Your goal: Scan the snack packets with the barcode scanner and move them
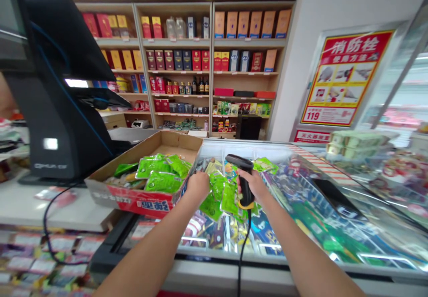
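Observation:
My right hand [256, 183] is wrapped round the grip of a black barcode scanner [241, 170], whose head points left and whose cord hangs down toward me. My left hand [198, 184] is closed on green snack packets [220, 194] that lie on the glass lid of a chest freezer [301, 225]. Just left of that hand stands an open cardboard box [140, 199] with more green packets [162, 172] inside.
A black checkout terminal [56, 109] stands on the white counter [40, 208] at left, its cable trailing down. Shelves of boxed goods and bottles [200, 65] fill the back wall. A red fire-hydrant poster [347, 78] hangs at right. Stacked goods [357, 143] sit on the freezer's far right.

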A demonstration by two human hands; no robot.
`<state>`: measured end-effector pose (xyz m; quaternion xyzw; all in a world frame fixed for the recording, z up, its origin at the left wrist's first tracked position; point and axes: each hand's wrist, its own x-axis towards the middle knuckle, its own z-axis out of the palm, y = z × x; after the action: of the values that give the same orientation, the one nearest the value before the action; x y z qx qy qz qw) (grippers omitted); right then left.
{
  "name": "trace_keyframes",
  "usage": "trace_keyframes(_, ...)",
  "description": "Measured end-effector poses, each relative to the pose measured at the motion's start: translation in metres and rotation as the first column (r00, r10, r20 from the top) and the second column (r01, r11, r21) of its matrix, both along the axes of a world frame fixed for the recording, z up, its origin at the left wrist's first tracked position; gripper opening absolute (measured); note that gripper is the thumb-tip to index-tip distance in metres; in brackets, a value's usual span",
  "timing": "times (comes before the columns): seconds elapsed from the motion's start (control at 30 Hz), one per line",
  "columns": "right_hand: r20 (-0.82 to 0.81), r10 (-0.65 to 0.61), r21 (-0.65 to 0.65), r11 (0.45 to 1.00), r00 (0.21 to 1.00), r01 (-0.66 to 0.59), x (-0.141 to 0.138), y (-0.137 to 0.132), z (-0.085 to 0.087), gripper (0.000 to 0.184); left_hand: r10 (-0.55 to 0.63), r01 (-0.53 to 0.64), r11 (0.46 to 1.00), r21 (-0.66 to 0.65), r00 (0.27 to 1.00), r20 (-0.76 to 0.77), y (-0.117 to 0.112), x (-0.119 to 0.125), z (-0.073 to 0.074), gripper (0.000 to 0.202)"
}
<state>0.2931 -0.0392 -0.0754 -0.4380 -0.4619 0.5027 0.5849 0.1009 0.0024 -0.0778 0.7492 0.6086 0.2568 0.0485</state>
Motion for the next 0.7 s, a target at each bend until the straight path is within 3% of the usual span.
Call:
trace_keyframes(0.13,-0.004,-0.007,0.003,1.0,1.0,0.007,0.0,0.0,0.002,0.03,0.07,-0.057,0.996,0.069,0.978,-0.194,0.001,0.005,0.005,0.029)
trace_keyframes(0.2,-0.009,-0.013,0.004,1.0,1.0,0.013,0.001,0.0,0.002,0.03,-0.028,0.045,0.993,0.113,0.989,-0.147,0.004,0.01,0.004,0.026)
trace_keyframes(0.3,-0.015,-0.031,0.013,0.999,0.999,0.031,0.002,0.002,0.001,0.03,-0.291,0.294,0.953,0.079,0.956,-0.045,0.013,0.015,-0.006,0.013)
trace_keyframes(0.37,-0.017,-0.04,0.02,0.999,0.999,0.04,0.003,0.003,0.0,0.03,-0.347,0.343,0.936,0.075,0.937,0.047,0.02,0.016,-0.016,0.016)
trace_keyframes(0.47,0.001,-0.044,0.017,0.999,0.999,0.044,0.003,0.003,0.0,0.029,-0.2,0.187,0.978,0.096,0.967,0.156,0.028,0.015,-0.028,0.01)
trace_keyframes(0.53,0.012,-0.047,0.007,0.999,0.999,0.047,0.002,0.003,0.0,0.028,-0.085,0.08,0.996,0.04,0.983,0.16,0.031,0.014,-0.033,0.02)
trace_keyframes(0.63,0.017,-0.054,-0.011,0.998,0.998,0.054,0.0,0.002,0.001,0.028,-0.059,0.064,0.996,-0.055,0.994,0.094,0.033,0.012,-0.038,0.033)
trace_keyframes(0.7,0.02,-0.056,-0.018,0.998,0.998,0.057,0.0,0.001,0.001,0.029,-0.079,0.082,0.996,-0.036,0.994,0.077,0.034,0.011,-0.039,0.037)
